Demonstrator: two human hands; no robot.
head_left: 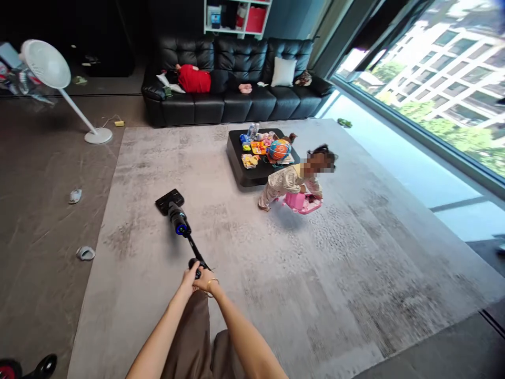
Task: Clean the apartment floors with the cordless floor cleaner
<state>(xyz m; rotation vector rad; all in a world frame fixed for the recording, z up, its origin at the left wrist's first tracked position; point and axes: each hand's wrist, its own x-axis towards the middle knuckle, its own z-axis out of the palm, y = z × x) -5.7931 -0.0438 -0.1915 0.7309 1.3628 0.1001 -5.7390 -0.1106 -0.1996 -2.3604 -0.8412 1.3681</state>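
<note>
Hands meet low in the middle of the view, both clenched on the vacuum (179, 221) handle; left hand (188, 278) and right hand (205, 283) press together, a gold bangle on the right wrist; the black stick runs up and left from them, its head flat on the grey rug (335, 273) with a blue light glowing on the body; further off to the right a child (294, 181) bends over a pink toy (302, 202) just beside a low black table (248, 171) loaded with bright toys; black sofa (236, 79) along the far wall; white fan (51, 68) standing far left on the bare floor.
</note>
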